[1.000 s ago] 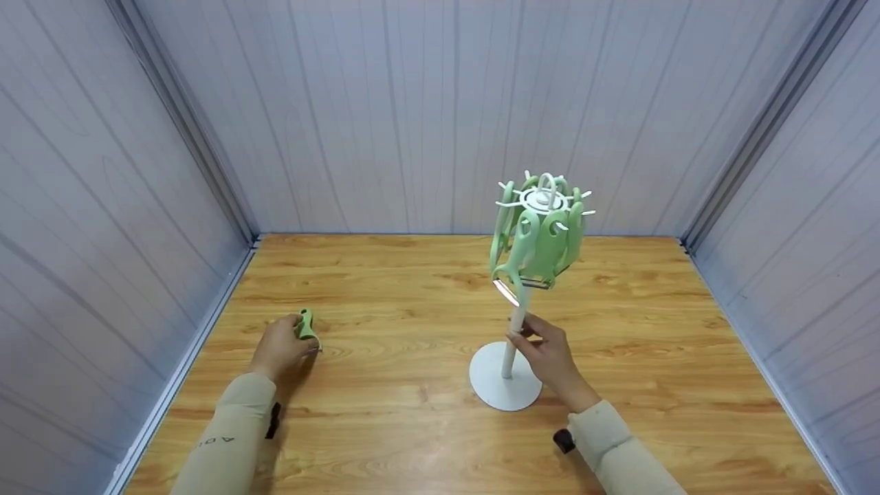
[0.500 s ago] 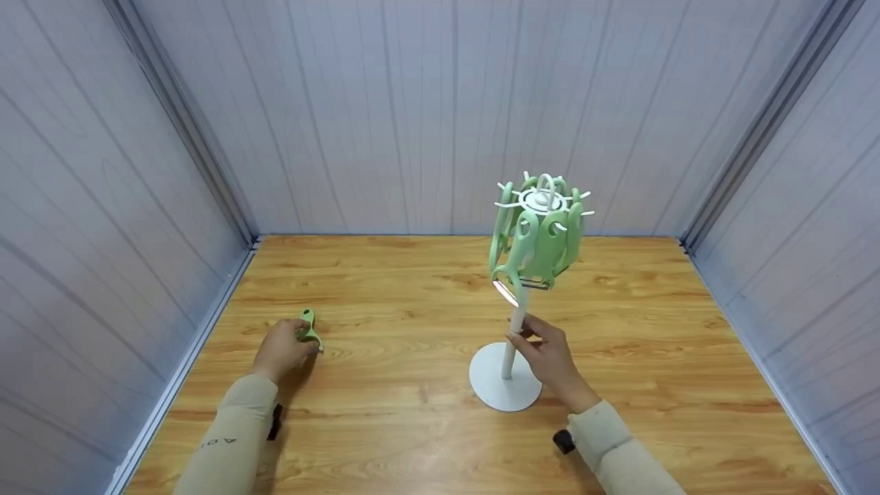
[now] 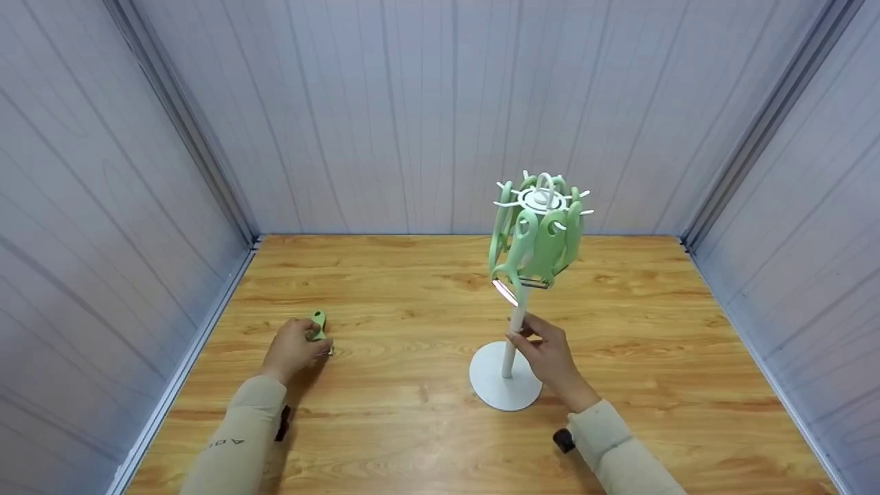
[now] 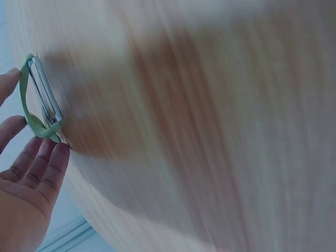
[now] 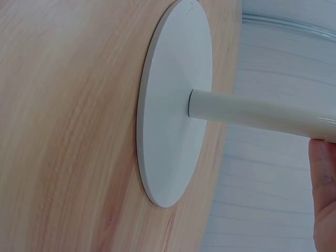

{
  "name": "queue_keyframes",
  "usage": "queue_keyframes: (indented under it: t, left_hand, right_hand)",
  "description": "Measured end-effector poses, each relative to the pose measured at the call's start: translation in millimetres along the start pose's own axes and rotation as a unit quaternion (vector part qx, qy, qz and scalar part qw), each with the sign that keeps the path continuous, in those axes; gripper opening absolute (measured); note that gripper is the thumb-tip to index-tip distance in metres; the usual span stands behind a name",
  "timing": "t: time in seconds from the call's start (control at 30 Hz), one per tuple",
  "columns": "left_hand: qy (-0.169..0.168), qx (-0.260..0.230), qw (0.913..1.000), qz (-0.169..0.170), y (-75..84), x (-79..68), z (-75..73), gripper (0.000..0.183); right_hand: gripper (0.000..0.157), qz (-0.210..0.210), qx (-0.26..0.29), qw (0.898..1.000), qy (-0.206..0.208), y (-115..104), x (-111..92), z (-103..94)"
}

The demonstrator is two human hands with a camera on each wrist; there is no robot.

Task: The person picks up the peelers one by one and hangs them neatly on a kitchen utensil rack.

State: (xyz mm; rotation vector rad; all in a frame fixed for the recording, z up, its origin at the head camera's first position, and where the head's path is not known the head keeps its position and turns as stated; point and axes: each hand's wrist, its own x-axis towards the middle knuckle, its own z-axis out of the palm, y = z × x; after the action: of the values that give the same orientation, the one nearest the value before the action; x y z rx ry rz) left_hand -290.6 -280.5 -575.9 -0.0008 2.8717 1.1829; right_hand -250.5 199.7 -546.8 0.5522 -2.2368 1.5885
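Note:
At the table's left, my left hand (image 3: 292, 349) pinches a green peeler (image 3: 318, 322) between thumb and fingers, low over the wood. The left wrist view shows that peeler's green frame (image 4: 24, 100) and its metal blade (image 4: 48, 92), fingertips at the frame's edge. To the right, my right hand (image 3: 552, 356) holds the white pole (image 3: 509, 361) of an upright utensil stand, thumb and fingers around it. Several green peelers (image 3: 550, 251) hang from the hooks at its top. Its round white base (image 5: 170, 142) lies flat on the table; only part of my right hand (image 5: 324, 178) shows there.
The wood-grain table (image 3: 412, 426) is bounded by pale panel walls, with a back wall (image 3: 412, 124) behind the stand. A few white hooks (image 3: 507, 204) stick out around the stand's top. Dark wrist bands (image 3: 564, 440) sit below both sleeves.
My left hand has shifted slightly to the right with the green peeler, which has turned a little. My right hand and the stand have stayed in place.

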Motion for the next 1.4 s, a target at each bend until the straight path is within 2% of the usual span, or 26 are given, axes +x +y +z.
queue_keyframes:
  t: [0.2, 0.37, 0.53, 0.63, 0.77, 1.1, 1.4]
  left_hand:
    - [-0.002, -0.003, 1.0, -0.008, 8.2, -1.6, 5.4, 0.041]
    - [-0.033, -0.028, 0.9989, -0.019, 14.5, 1.9, 9.6, 0.046]
    - [-0.053, -0.014, 0.9985, -0.007, 18.6, 6.5, 14.0, 0.055]
    - [-0.053, 0.009, 0.9986, 0.003, 21.0, 7.5, 17.3, 0.054]
    - [-0.051, 0.026, 0.9983, 0.013, 25.1, 7.1, 21.7, 0.042]
    - [-0.052, 0.002, 0.9986, 0.009, 36.2, 5.5, 22.9, 0.036]
    - [-0.017, -0.016, 0.9995, 0.022, 53.4, 3.8, 24.2, 0.038]
  right_hand:
    - [0.02, 0.001, -0.002, 1.0, -0.002, 1.1, -0.1, -0.2]
    - [0.019, -0.001, -0.002, 1.0, -0.001, 0.8, 0.0, -0.4]
    - [0.018, -0.001, -0.005, 1.0, 0.002, 1.2, 0.3, -0.1]
    - [0.018, 0.006, -0.007, 1.0, 0.002, 0.8, 0.2, -0.2]
    - [0.019, 0.011, -0.007, 1.0, 0.0, -0.6, -0.3, -0.6]
    - [0.02, 0.027, -0.003, 1.0, -0.003, -1.5, 0.0, -1.8]
    - [0.019, 0.013, 0.003, 1.0, -0.002, -0.3, 0.3, -1.2]
